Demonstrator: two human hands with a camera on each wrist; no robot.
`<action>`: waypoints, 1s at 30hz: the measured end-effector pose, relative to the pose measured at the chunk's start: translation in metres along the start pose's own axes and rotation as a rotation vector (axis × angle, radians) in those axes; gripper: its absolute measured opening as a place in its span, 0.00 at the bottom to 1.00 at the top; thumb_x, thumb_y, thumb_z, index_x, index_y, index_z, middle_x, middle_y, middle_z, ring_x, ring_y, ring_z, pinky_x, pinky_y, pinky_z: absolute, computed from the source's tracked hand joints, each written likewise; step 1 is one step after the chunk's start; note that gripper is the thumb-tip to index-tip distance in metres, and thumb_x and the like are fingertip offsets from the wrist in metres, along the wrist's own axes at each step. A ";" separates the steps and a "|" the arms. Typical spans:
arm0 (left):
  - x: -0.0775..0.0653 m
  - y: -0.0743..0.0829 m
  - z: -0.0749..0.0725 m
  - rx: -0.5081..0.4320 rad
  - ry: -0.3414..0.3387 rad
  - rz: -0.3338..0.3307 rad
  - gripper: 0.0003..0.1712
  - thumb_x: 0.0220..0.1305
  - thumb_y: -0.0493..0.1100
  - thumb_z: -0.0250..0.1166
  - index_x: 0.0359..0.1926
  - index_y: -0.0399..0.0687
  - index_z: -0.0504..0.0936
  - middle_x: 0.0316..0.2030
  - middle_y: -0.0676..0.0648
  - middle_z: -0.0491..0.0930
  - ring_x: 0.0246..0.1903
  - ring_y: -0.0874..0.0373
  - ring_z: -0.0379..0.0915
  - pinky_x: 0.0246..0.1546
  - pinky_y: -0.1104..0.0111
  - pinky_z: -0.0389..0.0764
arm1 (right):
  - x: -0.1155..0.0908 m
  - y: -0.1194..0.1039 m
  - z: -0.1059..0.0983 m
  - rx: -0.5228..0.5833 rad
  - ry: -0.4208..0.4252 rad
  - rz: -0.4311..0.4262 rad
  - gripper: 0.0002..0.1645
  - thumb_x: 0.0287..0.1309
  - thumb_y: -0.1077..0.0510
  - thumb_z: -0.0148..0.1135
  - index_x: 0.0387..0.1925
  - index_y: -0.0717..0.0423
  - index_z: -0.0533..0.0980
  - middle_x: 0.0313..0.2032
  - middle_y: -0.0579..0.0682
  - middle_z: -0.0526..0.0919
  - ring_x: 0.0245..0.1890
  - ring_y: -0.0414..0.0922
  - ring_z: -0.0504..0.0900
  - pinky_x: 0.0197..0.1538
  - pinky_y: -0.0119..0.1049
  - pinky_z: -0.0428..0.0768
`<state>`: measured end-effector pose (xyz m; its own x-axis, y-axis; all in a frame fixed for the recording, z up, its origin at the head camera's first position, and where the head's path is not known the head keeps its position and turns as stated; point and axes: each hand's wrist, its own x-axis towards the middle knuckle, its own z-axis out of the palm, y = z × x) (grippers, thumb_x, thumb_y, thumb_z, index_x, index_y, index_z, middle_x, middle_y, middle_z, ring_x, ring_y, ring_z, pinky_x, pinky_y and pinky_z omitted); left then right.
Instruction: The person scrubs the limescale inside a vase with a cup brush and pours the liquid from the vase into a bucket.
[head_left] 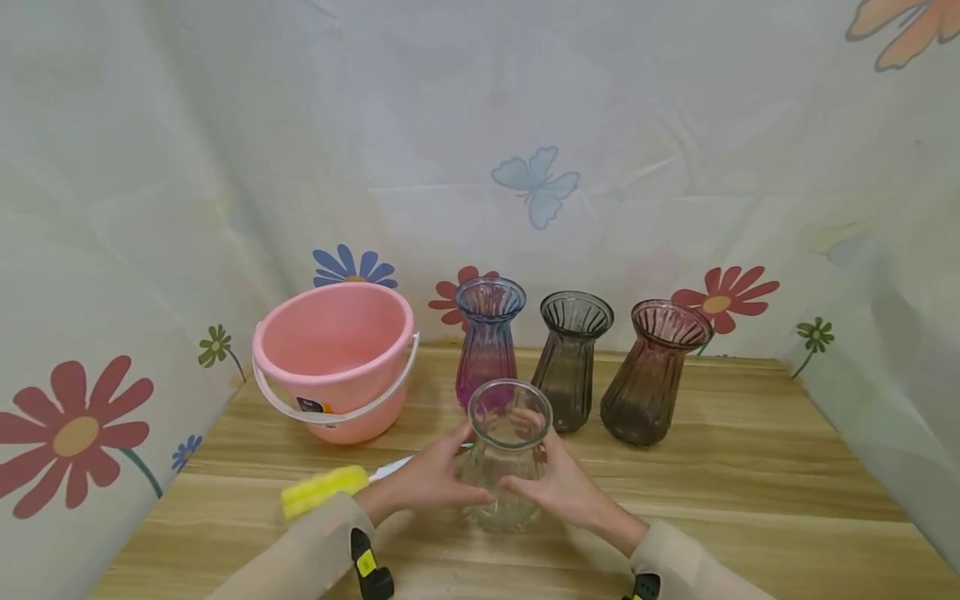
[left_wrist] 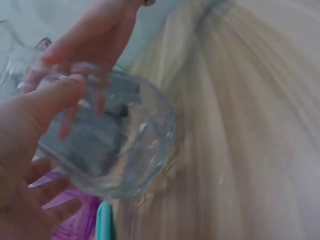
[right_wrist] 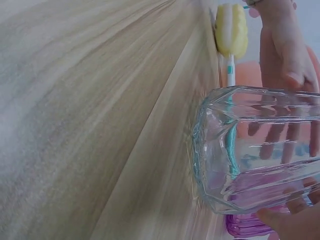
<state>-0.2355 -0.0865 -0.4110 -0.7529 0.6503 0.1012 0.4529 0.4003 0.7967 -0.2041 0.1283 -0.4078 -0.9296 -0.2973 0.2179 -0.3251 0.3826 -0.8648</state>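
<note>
A clear glass vase (head_left: 504, 515) with a wide round rim stands upright, low over the front of the table. My left hand (head_left: 427, 478) holds its left side, thumb across the front and fingers round the back. From the opposite side my right hand (head_left: 564, 487) grips the same vase, its thumb also on the front. Through the glass in the right wrist view show the left hand's spread fingers (right_wrist: 272, 150). Behind my left wrist lies a sponge bottle brush (head_left: 326, 490), yellow-headed with a white and teal handle that passes behind the vase.
A pink bucket (head_left: 352, 393) with a white handle stands at the back left. Along the back are a blue-purple glass vase (head_left: 487, 350), a grey one (head_left: 564, 379) and a reddish-brown one (head_left: 647, 392). Patterned cloth (head_left: 420, 125) encloses the wooden table (head_left: 750, 467).
</note>
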 end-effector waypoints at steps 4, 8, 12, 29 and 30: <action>-0.001 -0.010 -0.014 0.112 -0.047 -0.024 0.44 0.49 0.45 0.69 0.66 0.52 0.58 0.60 0.46 0.67 0.59 0.48 0.64 0.57 0.54 0.67 | 0.000 0.003 0.001 -0.015 0.004 -0.010 0.49 0.40 0.57 0.73 0.62 0.37 0.57 0.60 0.52 0.68 0.59 0.53 0.68 0.55 0.56 0.68; 0.006 -0.022 -0.023 0.285 0.014 -0.051 0.32 0.50 0.40 0.66 0.58 0.47 0.69 0.57 0.45 0.71 0.56 0.47 0.67 0.55 0.54 0.69 | -0.001 0.004 0.002 -0.028 0.011 -0.006 0.50 0.41 0.56 0.73 0.63 0.36 0.55 0.59 0.53 0.69 0.60 0.53 0.67 0.55 0.58 0.67; 0.019 -0.033 -0.022 0.442 0.058 -0.127 0.28 0.51 0.45 0.67 0.55 0.47 0.73 0.53 0.46 0.75 0.54 0.48 0.69 0.53 0.56 0.71 | -0.003 0.002 0.003 -0.037 0.011 0.019 0.51 0.41 0.55 0.73 0.65 0.37 0.54 0.60 0.53 0.67 0.61 0.53 0.66 0.57 0.57 0.65; 0.056 -0.043 0.001 0.771 0.071 -0.276 0.10 0.45 0.47 0.69 0.25 0.51 0.75 0.27 0.49 0.77 0.31 0.50 0.77 0.24 0.59 0.75 | -0.004 0.005 0.001 -0.054 -0.011 0.070 0.52 0.42 0.51 0.72 0.66 0.39 0.52 0.61 0.52 0.67 0.62 0.51 0.65 0.56 0.52 0.68; 0.056 -0.044 0.001 0.766 0.074 -0.270 0.09 0.46 0.46 0.68 0.24 0.51 0.75 0.26 0.49 0.77 0.30 0.50 0.77 0.24 0.59 0.75 | -0.004 0.004 0.001 -0.052 -0.009 0.073 0.52 0.42 0.52 0.72 0.66 0.40 0.53 0.61 0.52 0.67 0.61 0.51 0.66 0.56 0.52 0.68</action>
<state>-0.2975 -0.0672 -0.4412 -0.9004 0.4344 0.0243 0.4317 0.8851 0.1737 -0.2017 0.1304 -0.4130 -0.9496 -0.2748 0.1511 -0.2656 0.4486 -0.8534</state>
